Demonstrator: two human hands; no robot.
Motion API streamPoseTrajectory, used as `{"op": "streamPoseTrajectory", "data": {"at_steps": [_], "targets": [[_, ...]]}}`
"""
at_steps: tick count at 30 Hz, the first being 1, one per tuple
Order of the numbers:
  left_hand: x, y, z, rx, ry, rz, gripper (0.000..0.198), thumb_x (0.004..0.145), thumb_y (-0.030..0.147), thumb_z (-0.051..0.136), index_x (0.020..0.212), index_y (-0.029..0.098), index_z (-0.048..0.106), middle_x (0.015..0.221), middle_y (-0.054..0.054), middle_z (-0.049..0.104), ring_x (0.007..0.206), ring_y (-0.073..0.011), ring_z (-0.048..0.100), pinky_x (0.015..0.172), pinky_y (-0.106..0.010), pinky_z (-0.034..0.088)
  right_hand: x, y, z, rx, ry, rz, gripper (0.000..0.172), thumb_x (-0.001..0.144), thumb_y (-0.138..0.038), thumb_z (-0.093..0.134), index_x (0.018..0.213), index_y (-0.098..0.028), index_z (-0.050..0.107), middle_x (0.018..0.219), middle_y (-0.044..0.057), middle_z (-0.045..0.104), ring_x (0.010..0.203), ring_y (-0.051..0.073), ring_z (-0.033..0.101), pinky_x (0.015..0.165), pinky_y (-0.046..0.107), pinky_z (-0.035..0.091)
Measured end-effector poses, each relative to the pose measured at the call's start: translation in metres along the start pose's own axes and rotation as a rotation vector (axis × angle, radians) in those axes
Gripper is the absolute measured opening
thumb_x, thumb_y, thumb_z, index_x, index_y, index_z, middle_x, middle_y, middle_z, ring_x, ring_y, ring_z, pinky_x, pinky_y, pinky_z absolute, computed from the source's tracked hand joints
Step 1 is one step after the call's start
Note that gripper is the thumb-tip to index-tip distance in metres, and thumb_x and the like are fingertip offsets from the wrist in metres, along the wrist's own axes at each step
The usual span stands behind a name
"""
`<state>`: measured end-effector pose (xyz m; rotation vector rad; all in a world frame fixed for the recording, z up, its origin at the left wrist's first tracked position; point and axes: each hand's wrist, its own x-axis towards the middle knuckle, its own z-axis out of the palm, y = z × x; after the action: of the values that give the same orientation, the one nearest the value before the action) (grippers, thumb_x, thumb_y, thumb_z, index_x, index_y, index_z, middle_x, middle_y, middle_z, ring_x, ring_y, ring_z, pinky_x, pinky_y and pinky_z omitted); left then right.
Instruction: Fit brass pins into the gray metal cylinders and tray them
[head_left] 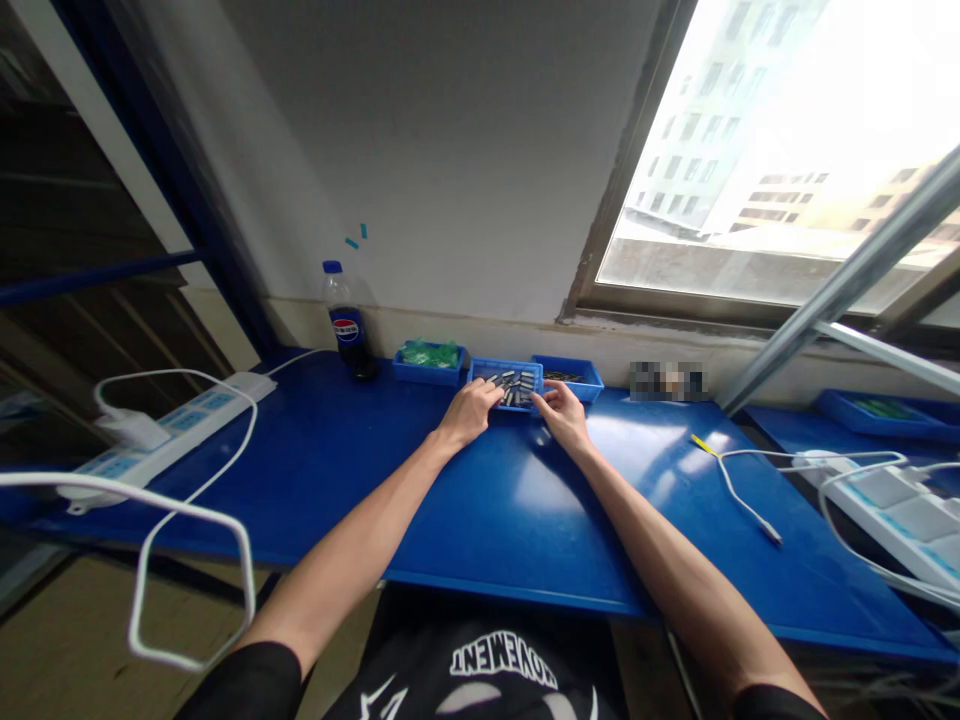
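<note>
A small blue plastic bin [506, 365] holding many short dark and silvery metal-looking parts [519, 382] is at the back of the blue table. My left hand [472, 410] grips its near left side, fingers curled over the wall; their tips reach in by the parts. Whether a part is between them I cannot tell. At the right wall, my right hand [562, 412] holds the bin with thumb and fingers. Behind it on the right is a second blue bin [589, 385] with dark thin pieces. Another blue bin [427, 374], to the left, contains green plastic film [429, 353].
A cola bottle [349, 325] stands at the back left. Power strips lie left [172, 440] and right [885, 510], with looping white cables. A white cable with a yellow tag [703, 444] rests on the table [525, 540]. A metal bar slants across the window at right.
</note>
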<state>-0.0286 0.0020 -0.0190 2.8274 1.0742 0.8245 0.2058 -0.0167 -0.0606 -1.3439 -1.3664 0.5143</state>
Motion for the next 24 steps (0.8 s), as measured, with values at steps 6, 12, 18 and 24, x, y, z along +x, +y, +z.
{"op": "streamPoseTrajectory", "data": {"at_steps": [6, 12, 18, 24], "targets": [[-0.001, 0.02, 0.002, 0.044, -0.026, -0.006, 0.01, 0.095, 0.025, 0.064, 0.102, 0.019, 0.068, 0.102, -0.009, 0.068, 0.102, -0.0249, 0.062, 0.093, -0.037, 0.051, 0.001, -0.003, -0.002, 0.021, -0.04, -0.065, 0.035, 0.08, -0.052, 0.071, 0.098, -0.024, 0.058, 0.077, -0.002, 0.058, 0.064, 0.016, 0.054, 0.063, 0.03, 0.05], [0.007, 0.031, 0.009, 0.005, -0.057, -0.128, 0.033, 0.1, 0.044, 0.056, 0.121, 0.02, 0.067, 0.116, -0.013, 0.07, 0.105, -0.0267, 0.067, 0.092, -0.035, 0.053, -0.004, -0.009, -0.007, -0.028, -0.141, -0.096, 0.029, 0.08, -0.045, 0.072, 0.087, -0.024, 0.054, 0.074, -0.002, 0.055, 0.067, 0.016, 0.052, 0.06, 0.027, 0.045], [0.022, 0.026, 0.012, -0.003, -0.179, -0.248, 0.033, 0.096, 0.047, 0.06, 0.111, 0.02, 0.072, 0.101, -0.012, 0.077, 0.092, -0.0292, 0.074, 0.078, -0.033, 0.053, -0.007, -0.011, -0.007, -0.048, -0.202, -0.083, 0.027, 0.084, -0.043, 0.069, 0.086, -0.024, 0.049, 0.078, -0.001, 0.057, 0.07, 0.017, 0.057, 0.058, 0.026, 0.048], [0.036, 0.017, 0.012, -0.063, -0.258, -0.222, 0.033, 0.094, 0.048, 0.062, 0.091, 0.018, 0.075, 0.083, -0.012, 0.077, 0.08, -0.0282, 0.074, 0.068, -0.031, 0.047, 0.006, -0.011, -0.017, -0.152, -0.314, -0.107, 0.018, 0.086, -0.035, 0.067, 0.088, -0.024, 0.052, 0.082, 0.001, 0.061, 0.072, 0.018, 0.061, 0.062, 0.028, 0.052]]}}
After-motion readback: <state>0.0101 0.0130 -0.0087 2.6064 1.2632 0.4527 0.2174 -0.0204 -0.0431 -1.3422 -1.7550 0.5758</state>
